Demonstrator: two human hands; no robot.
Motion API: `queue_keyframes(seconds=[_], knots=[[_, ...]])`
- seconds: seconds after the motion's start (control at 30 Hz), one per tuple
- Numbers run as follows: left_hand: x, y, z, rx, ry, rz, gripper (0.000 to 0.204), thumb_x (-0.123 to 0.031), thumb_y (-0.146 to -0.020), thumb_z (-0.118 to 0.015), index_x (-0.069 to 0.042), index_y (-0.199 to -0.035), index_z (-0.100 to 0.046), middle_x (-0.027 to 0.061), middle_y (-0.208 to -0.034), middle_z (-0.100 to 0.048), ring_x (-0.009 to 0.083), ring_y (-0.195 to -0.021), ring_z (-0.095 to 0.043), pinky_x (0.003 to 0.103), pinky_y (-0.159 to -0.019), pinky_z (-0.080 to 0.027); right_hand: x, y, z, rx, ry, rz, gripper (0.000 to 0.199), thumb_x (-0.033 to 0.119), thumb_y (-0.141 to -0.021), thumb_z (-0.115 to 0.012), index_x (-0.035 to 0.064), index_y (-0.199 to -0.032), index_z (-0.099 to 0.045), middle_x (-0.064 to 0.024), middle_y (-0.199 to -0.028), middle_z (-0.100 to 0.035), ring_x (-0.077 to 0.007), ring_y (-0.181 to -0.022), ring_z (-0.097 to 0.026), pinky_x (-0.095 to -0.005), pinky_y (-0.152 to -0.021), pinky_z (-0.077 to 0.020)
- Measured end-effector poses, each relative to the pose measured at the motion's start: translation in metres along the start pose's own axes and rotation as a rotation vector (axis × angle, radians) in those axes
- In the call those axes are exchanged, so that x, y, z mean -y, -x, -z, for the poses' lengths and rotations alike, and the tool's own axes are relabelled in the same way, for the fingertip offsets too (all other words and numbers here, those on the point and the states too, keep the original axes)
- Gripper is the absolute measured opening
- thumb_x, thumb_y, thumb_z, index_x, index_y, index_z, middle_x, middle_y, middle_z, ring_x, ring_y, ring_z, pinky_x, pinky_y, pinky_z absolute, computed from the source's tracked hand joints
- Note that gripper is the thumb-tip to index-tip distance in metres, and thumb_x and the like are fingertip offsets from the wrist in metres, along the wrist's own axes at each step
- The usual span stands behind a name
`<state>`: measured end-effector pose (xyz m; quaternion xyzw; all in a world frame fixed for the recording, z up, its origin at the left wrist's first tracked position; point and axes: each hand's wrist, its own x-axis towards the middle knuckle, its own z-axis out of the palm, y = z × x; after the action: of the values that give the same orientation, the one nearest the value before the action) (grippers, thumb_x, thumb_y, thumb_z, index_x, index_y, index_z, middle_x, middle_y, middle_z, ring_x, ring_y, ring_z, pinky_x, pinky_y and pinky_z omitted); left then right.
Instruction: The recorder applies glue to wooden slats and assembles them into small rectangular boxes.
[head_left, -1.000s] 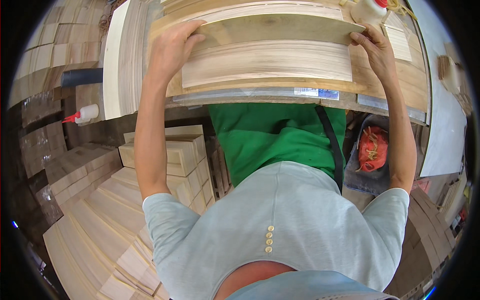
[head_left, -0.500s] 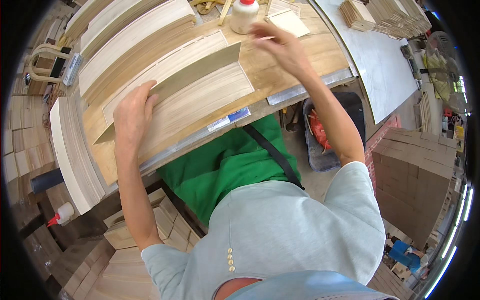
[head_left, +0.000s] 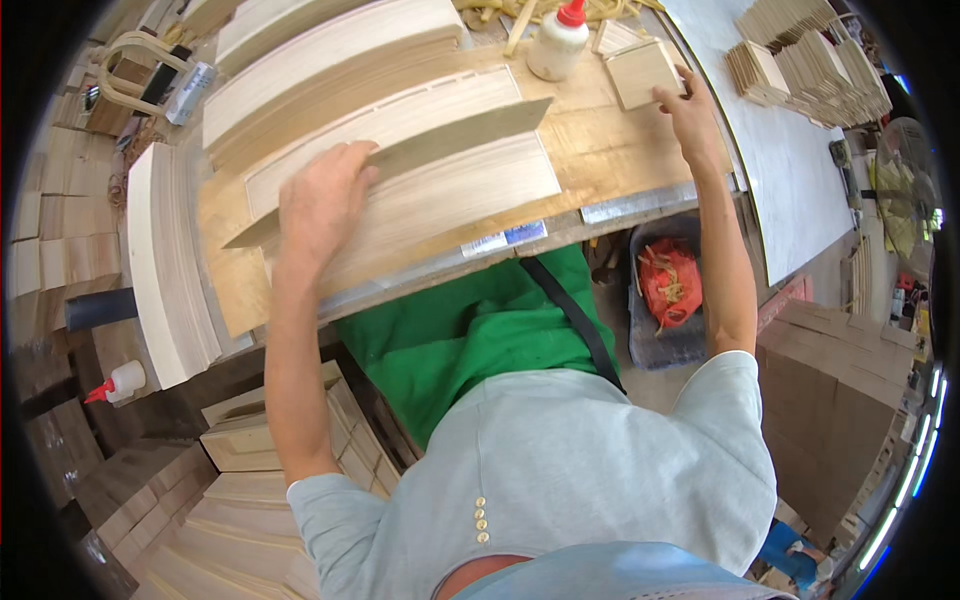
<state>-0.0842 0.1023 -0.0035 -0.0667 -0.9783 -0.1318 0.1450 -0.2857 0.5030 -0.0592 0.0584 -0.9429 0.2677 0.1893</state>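
1. From beside the white bottle [head_left: 558, 48], my right hand [head_left: 694, 118] had moved to a small square panel [head_left: 638, 76] on the worktop's [head_left: 612, 150] right.
2. Thumb and fingers curled at its edge; whether pinching, I couldn't tell.
3. My left hand [head_left: 322, 205] pinched a long board [head_left: 465, 137] on edge over pale strips [head_left: 470, 188].
4. Fetching the panel seemed underway, calling for a firm pinch.

So the left hand [head_left: 325, 205] sits left of centre in the upper half of the frame, back of it facing the camera, fingers [head_left: 352, 152] bunched in a closed grip, with the left forearm [head_left: 297, 350] running almost straight up to it. The right hand [head_left: 690, 118] is way out in the upper right, thumb and forefinger parted in a loose curve, and the right forearm [head_left: 728, 255] slants up and a bit leftward, wrist pretty much straight.
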Motion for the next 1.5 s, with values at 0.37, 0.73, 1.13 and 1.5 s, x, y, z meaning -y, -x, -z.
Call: queue_keyframes(seconds=[0.37,0.73,1.13,1.5], knots=[[-0.002,-0.007,0.006,0.101,-0.023,0.076,0.025,-0.019,-0.086,-0.06,-0.01,-0.109,-0.059,0.0109,-0.098,-0.064,0.0316,-0.09,-0.06,0.04,-0.073,-0.048,0.091,0.103,0.021,0.217,-0.596,-0.12,0.038,0.016,-0.084,-0.063,-0.0039,-0.116,-0.059,-0.0085,-0.077,-0.067,-0.0111,-0.067,-0.061,-0.0262,-0.062,-0.0488],[0.001,-0.003,0.002,0.068,-0.064,0.037,0.023,-0.019,-0.086,-0.06,-0.011,-0.107,-0.059,0.0098,-0.094,-0.064,0.0301,-0.088,-0.061,0.041,-0.07,-0.048,0.118,0.116,0.023,0.21,-0.477,0.061,0.033,0.012,-0.084,-0.062,-0.0002,-0.115,-0.059,-0.0141,-0.087,-0.065,-0.018,-0.069,-0.061,-0.0296,-0.062,-0.0494],[0.001,-0.006,-0.002,0.053,-0.081,0.003,0.023,-0.018,-0.085,-0.061,-0.011,-0.107,-0.059,0.0102,-0.093,-0.064,0.0304,-0.087,-0.061,0.041,-0.07,-0.048,0.119,0.121,0.02,0.24,-0.283,0.287,0.041,0.015,-0.088,-0.063,-0.0027,-0.123,-0.053,-0.0146,-0.108,-0.062,-0.0184,-0.092,-0.061,-0.0298,-0.078,-0.0501],[-0.007,-0.003,0.02,0.159,-0.052,0.048,0.057,-0.023,-0.075,-0.073,-0.011,-0.127,-0.052,0.0124,-0.096,-0.061,0.0297,-0.091,-0.059,0.04,-0.077,-0.047,0.0,-0.049,-0.009,0.224,-0.01,0.262,0.084,0.038,-0.073,-0.076,-0.0017,-0.136,-0.039,-0.0229,-0.134,-0.046,-0.0318,-0.123,-0.046,-0.0379,-0.103,-0.0384]])
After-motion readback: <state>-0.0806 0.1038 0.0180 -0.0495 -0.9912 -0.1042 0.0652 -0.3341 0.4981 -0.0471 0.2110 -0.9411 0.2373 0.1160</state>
